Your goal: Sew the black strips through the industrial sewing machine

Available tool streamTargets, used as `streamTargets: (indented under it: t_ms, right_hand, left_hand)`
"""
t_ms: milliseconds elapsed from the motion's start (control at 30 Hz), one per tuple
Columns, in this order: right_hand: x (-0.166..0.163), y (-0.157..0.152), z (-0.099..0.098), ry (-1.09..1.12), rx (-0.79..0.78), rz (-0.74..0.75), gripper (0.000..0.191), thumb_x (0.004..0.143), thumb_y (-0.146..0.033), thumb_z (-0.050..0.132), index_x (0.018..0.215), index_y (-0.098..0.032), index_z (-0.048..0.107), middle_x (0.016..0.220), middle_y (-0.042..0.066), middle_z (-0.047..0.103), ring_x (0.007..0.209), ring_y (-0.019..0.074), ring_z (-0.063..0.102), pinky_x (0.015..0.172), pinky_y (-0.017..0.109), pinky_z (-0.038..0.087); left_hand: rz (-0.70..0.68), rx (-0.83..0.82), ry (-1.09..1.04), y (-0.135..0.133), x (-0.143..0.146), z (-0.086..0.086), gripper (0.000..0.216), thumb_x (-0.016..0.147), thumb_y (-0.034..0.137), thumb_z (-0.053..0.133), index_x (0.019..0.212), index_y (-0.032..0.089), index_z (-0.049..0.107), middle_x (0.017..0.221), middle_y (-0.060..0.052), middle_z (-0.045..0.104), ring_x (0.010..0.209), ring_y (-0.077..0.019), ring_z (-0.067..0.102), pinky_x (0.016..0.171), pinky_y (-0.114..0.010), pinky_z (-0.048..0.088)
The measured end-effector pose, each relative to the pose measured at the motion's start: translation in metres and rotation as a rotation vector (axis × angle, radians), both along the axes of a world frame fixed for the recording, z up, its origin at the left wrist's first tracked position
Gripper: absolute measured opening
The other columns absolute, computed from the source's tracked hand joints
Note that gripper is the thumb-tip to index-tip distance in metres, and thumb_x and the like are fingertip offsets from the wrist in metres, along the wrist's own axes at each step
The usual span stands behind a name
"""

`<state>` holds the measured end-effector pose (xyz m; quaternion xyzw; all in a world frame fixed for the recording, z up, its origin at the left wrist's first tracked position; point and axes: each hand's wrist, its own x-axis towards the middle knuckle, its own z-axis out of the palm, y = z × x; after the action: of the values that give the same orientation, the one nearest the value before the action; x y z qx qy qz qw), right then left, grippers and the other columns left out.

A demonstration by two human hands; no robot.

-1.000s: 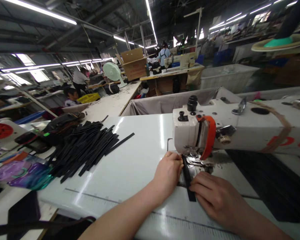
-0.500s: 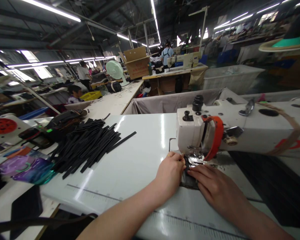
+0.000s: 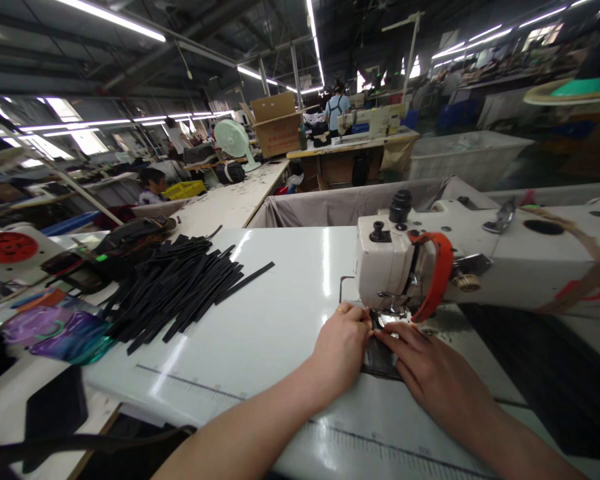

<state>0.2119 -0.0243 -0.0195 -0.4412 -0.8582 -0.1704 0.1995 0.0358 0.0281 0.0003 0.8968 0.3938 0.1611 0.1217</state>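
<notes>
Left hand [image 3: 343,341], right hand [image 3: 434,363] at white metal sewing machine [image 3: 384,261], grip can't be told; flat black strips [image 3: 185,283] left heaped, 9 o'clock.

Right hand [image 3: 430,360] slid forward, fingertips now close beside left hand [image 3: 344,341], near presser foot [image 3: 388,321]; black strip's near end, jutting toward person a second ago, now out of sight; sewing machine [image 3: 510,257] farther right in view

My bare forearms slanted inward past the near edge of the bench [image 3: 285,287], my left hand [image 3: 344,343] curled, my right hand [image 3: 427,363] palm-down and straighter-fingered, fingertips nearly meeting.
</notes>
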Motion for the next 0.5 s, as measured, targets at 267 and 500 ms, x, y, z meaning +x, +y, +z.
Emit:
streamTargets:
  t_ms: [267, 500]
  right_hand:
    - [0.0, -0.001, 0.0, 0.032, 0.012, 0.009, 0.036, 0.086, -0.006, 0.041, 0.112, -0.015, 0.065, 0.106, 0.01, 0.067, 0.088, 0.0207, 0.064, 0.075, 0.034, 0.058]
    - [0.0, -0.006, 0.0, 0.062, 0.003, 0.024, 0.032, 0.088, -0.009, 0.041, 0.11, -0.015, 0.064, 0.107, 0.01, 0.066, 0.092, 0.0221, 0.063, 0.077, 0.037, 0.057]
  left_hand:
    - [0.028, -0.039, -0.106, 0.007, -0.007, -0.001, 0.021, 0.092, 0.013, 0.052, 0.079, 0.016, 0.067, 0.09, -0.005, 0.065, 0.09, -0.0193, 0.056, 0.086, -0.032, 0.05]
    - [0.043, 0.024, -0.156, 0.033, -0.011, -0.013, 0.017, 0.091, 0.016, 0.055, 0.101, 0.021, 0.067, 0.125, -0.006, 0.059, 0.122, -0.0233, 0.048, 0.11, -0.047, 0.037]
